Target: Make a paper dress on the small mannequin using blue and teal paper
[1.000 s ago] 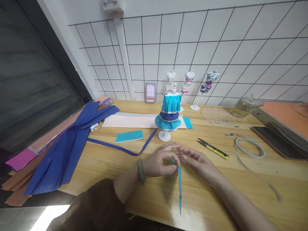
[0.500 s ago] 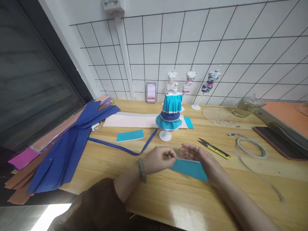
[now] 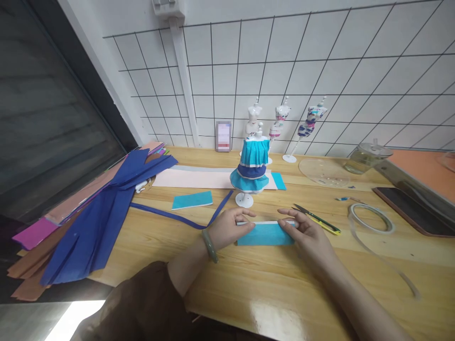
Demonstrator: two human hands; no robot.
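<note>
A turquoise crepe paper strip [image 3: 269, 235] with a pale band along its far edge lies in front of me, roughly level. At its left end, my left hand [image 3: 229, 228] grips it, the thumb on top and the index finger curved above the edge. My right hand [image 3: 307, 234] pinches the right end, thumb on the face and fingers behind. Just beyond stands a small dress form [image 3: 252, 158] in a turquoise and dark blue tiered paper dress. Yellow-handled thread snips [image 3: 318, 220] lie beside my right hand.
Left are stacked dark blue paper sheets [image 3: 95, 222], a narrow blue strip [image 3: 170, 215] and another turquoise piece [image 3: 192, 200]. Three white dress forms [image 3: 308, 124] and a phone [image 3: 223, 136] stand along the wall. A tape roll [image 3: 371, 218] and a dark phone [image 3: 412, 210] lie right.
The turquoise strip has turned from slanted to level and shifted left and away from me. My right hand has moved from beside it to pinching its far right edge.
</note>
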